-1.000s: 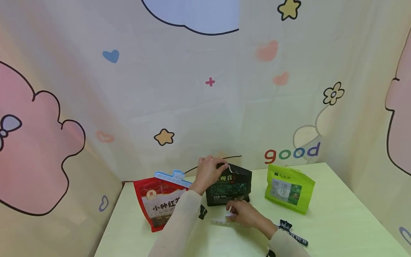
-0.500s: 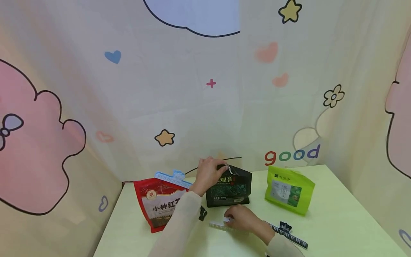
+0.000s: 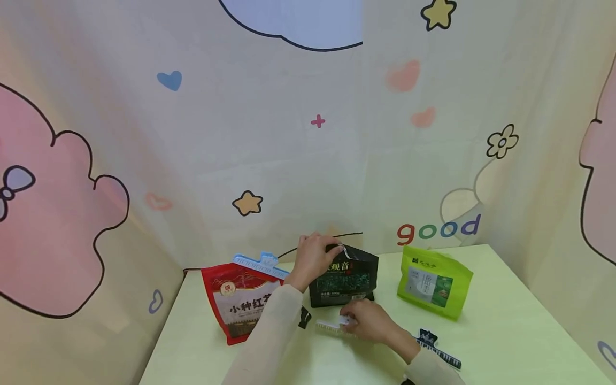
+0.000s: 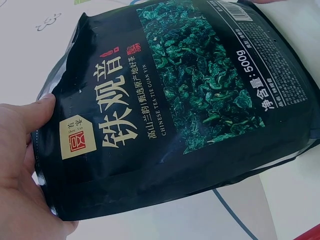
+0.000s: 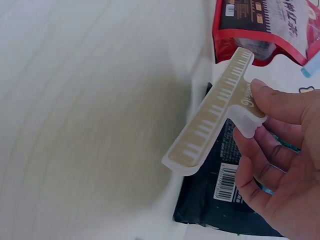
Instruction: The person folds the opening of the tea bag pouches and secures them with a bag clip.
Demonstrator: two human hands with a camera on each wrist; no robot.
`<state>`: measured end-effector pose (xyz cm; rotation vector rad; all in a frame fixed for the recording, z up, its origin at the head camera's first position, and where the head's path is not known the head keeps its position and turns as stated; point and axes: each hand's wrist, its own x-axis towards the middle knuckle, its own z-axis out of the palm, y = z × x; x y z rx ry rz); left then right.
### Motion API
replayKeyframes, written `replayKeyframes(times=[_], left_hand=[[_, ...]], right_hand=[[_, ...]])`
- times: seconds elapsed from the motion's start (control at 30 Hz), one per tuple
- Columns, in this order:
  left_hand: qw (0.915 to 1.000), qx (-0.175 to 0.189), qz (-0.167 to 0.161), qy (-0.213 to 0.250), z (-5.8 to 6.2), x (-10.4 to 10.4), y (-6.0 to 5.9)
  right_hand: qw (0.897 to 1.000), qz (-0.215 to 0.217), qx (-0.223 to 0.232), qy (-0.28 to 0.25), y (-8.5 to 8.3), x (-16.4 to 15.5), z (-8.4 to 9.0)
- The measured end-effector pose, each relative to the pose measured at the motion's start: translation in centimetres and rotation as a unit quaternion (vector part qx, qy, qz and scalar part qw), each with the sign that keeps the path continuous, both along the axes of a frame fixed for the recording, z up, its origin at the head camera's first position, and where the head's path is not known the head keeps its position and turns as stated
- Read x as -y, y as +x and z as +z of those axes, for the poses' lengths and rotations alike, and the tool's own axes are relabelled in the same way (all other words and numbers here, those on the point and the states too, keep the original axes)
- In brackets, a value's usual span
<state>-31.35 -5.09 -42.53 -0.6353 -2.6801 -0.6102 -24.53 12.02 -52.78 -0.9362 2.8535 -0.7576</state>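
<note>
A black tea bag [image 3: 343,278] printed with green leaves stands upright at the back middle of the pale green table [image 3: 505,331]. My left hand [image 3: 313,256] grips its top left corner; in the left wrist view the thumb [image 4: 30,112] presses on the black tea bag [image 4: 165,100]. My right hand [image 3: 368,321] pinches a long white sealing clip [image 3: 332,326] just in front of the bag, lifted off the table. In the right wrist view the white clip [image 5: 212,117] lies between thumb and fingers [image 5: 280,107].
A red tea bag [image 3: 238,307] with a blue clip [image 3: 260,263] on its top stands to the left. A lime green bag [image 3: 433,289] stands to the right. One dark clip [image 3: 438,350] lies by my right wrist, another small black clip [image 3: 304,317] beside my left sleeve. Cartoon-printed curtains enclose the table.
My right hand has picked the white clip off the table and raised it slightly toward the black bag. My left hand has kept its hold on the bag's top.
</note>
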Motion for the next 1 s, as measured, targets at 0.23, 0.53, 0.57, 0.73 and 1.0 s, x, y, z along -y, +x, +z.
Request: replayKeyframes(times=[0.23,0.53,0.57,0.73,1.0], left_hand=[[1.0000,-0.002,-0.001,-0.002,0.1,0.0,-0.1],[1.0000,-0.001,-0.002,-0.009,0.2,0.0,0.0],[1.0000,0.000,-0.001,-0.009,0.1,0.0,0.0],[0.9999,0.003,0.001,-0.010,-0.1,0.0,0.1],[1.0000,0.003,-0.002,0.001,0.0,0.0,0.2]], right_hand=[[1.000,-0.006,0.014,0.008,0.3,-0.8,1.3],[0.999,0.013,-0.035,0.007,0.0,-2.7,2.4],[0.999,0.013,-0.042,0.005,0.0,-2.9,2.5],[0.998,0.006,-0.059,-0.004,0.1,-3.5,2.9],[0.995,0.001,-0.082,-0.052,0.2,-4.3,3.6]])
